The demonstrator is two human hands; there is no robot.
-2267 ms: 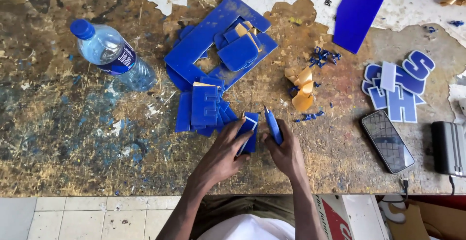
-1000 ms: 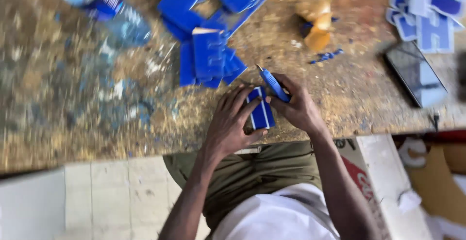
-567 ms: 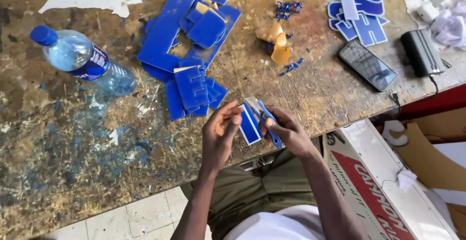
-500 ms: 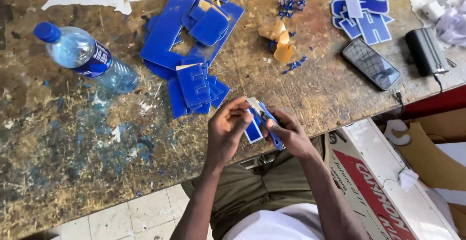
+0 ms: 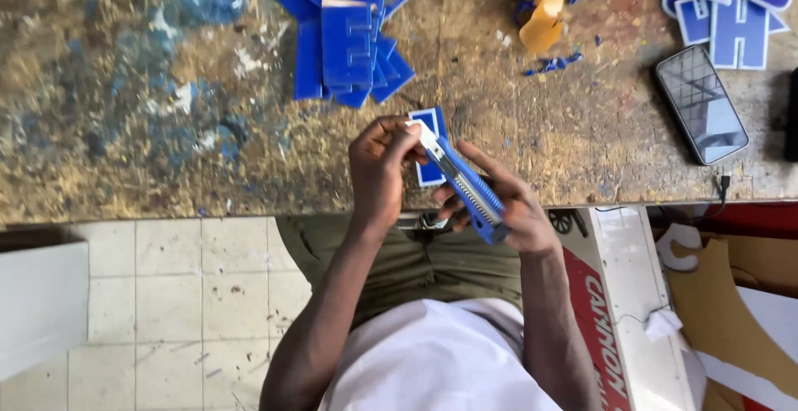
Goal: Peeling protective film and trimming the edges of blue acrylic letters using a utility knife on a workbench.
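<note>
1. the right hand (image 5: 509, 210) is closed around a blue utility knife (image 5: 464, 185); the grip is tight on the handle, with the fingers wrapped under it.
2. the long axis of the knife runs from about 5 o'clock to 11 o'clock. the handle end is low, near the edge of the table (image 5: 125, 153), and the tip points up-left, toward 11 o'clock.
3. the left hand (image 5: 381, 170) holds a small blue cut piece (image 5: 429, 149) with a white outline. its fingers are curled and pinch the piece at its left side; the grip is nearly closed on it.
4. the tip of the knife touches the piece near its upper part. the piece stands with its long axis about 12 to 6 o'clock, over the edge of the table.
5. at 11 o'clock from the hands lies a pile of blue letter shapes (image 5: 347, 45) on the table.
6. at 2 o'clock lies a dark phone (image 5: 701, 103), well apart from the hands.
7. at 1 o'clock are curled yellow paper scraps (image 5: 540, 4).
</note>
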